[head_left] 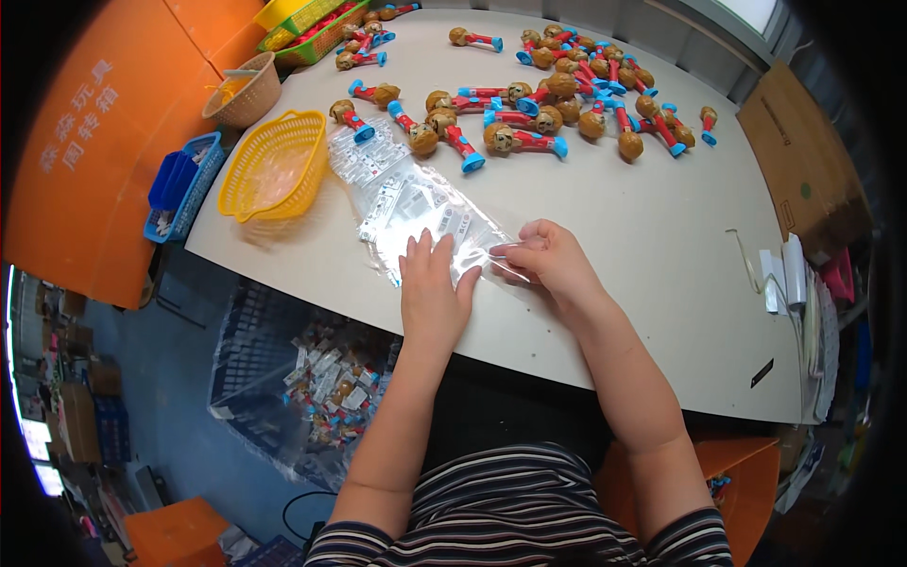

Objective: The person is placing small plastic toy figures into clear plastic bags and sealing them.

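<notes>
We see clear bags point(416, 203) with white labels fanned mid-table, a brown carton point(803, 161) at right, packets in the blue crate point(326, 383) below.

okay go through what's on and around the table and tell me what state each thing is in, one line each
Left hand: flat, pressing the clear bags.
Right hand: pinching a bag edge.
Clear bags: stacked, lying flat.
Yellow basket: looks empty.
Toy figures: scattered, lying down, unpacked.
Lined crate: partly filled with packed bags.

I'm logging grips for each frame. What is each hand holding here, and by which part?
The right hand pinches the near edge of a clear plastic bag on the table. The left hand lies flat on the bag's near end, pressing rather than gripping.
</notes>
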`<state>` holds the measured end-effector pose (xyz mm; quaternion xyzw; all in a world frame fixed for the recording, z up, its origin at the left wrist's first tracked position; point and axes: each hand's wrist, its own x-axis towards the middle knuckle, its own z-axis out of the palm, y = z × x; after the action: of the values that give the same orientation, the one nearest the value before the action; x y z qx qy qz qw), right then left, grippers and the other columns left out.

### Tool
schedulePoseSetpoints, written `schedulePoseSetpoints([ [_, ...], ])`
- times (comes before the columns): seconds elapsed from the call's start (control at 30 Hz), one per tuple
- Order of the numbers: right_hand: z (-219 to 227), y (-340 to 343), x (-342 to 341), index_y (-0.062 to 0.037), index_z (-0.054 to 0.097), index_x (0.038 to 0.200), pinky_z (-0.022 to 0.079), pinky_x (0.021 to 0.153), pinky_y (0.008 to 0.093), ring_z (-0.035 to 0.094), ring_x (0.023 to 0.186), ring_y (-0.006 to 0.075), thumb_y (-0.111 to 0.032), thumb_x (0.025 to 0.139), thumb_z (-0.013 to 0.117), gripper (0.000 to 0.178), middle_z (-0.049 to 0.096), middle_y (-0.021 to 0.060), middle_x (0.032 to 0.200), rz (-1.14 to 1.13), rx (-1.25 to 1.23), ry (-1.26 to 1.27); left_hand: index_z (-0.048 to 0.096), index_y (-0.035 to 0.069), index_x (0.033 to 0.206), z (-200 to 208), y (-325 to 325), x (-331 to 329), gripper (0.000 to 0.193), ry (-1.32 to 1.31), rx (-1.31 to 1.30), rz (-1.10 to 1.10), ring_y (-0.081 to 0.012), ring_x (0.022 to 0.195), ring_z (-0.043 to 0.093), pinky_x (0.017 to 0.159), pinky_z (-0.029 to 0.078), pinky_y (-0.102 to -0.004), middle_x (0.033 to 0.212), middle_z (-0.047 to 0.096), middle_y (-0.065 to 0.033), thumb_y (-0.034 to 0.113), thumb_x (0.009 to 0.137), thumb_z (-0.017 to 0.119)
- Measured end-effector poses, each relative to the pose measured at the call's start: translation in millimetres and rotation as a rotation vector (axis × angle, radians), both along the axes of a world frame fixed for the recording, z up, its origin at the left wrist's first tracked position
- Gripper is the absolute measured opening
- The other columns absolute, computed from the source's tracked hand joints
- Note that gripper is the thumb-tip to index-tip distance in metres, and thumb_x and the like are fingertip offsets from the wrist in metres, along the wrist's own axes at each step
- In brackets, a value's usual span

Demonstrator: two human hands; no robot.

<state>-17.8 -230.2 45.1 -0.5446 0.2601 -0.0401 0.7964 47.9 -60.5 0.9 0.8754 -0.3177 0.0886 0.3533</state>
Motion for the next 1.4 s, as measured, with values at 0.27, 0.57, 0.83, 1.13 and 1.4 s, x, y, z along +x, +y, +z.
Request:
schedulePoseSetpoints([
  [0.27,0.3,3.4,2.4,0.0094,0.062,0.102,0.055,0.064,0.0266,0.067,0.073,0.0167,-0.004,0.088,0.070,0.021,0.071,0.0150,0.086,0.007,-0.070,0.018,0.056,-0.001,0.125,2.1,-1.2,5.1,0.049,-0.011,0.023,0.006,-0.0501,0.133,0.041,0.111,0.027,-0.0600,0.137,0.051,-0.0268,0.023,0.086,0.072],
  [0.57,-11.1,14.2,9.3,0.0047,0.066,0.080,0.049,0.054,0.0231,0.060,0.059,0.0100,-0.015,0.087,0.076,0.023,0.066,0.0078,0.069,-0.013,-0.223,-0.034,0.051,-0.003,0.132,28.0,-17.8,-26.3,0.055,0.161,-0.231,-0.168,-0.0389,0.110,0.062,0.099,0.045,-0.0505,0.122,0.062,-0.0229,0.015,0.085,0.071],
  [0.83,-16.2,15.4,8.0,0.0031,0.070,0.075,0.046,0.054,0.0218,0.058,0.060,0.0075,-0.021,0.087,0.077,0.028,0.066,0.0045,0.068,0.039,-0.416,-0.048,0.061,-0.001,0.113,35.5,-36.0,-19.0,0.031,0.078,-0.104,0.048,-0.0358,0.082,0.067,0.072,0.053,-0.0431,0.093,0.069,-0.0195,0.008,0.084,0.064],
  [1.13,-9.0,8.1,5.8,0.0047,0.068,0.100,0.052,0.066,0.0240,0.063,0.073,0.0099,-0.013,0.093,0.066,0.019,0.070,0.0056,0.081,0.011,-0.187,-0.105,0.069,0.002,0.094,44.6,-35.7,7.6,0.013,0.215,-0.300,0.039,-0.0311,0.083,0.070,0.086,0.053,-0.0389,0.091,0.071,-0.0165,0.008,0.086,0.061],
  [1.4,-22.7,2.2,7.2,-0.0033,0.055,0.071,0.052,0.059,0.0250,0.064,0.067,0.0119,-0.012,0.088,0.071,0.025,0.069,0.0113,0.081,-0.033,-0.296,-0.105,0.068,0.004,0.101,39.5,-32.3,-4.7,0.016,0.261,-0.443,-0.200,-0.0324,0.105,0.065,0.114,0.020,-0.0627,0.104,0.070,-0.0156,0.007,0.087,0.061],
])
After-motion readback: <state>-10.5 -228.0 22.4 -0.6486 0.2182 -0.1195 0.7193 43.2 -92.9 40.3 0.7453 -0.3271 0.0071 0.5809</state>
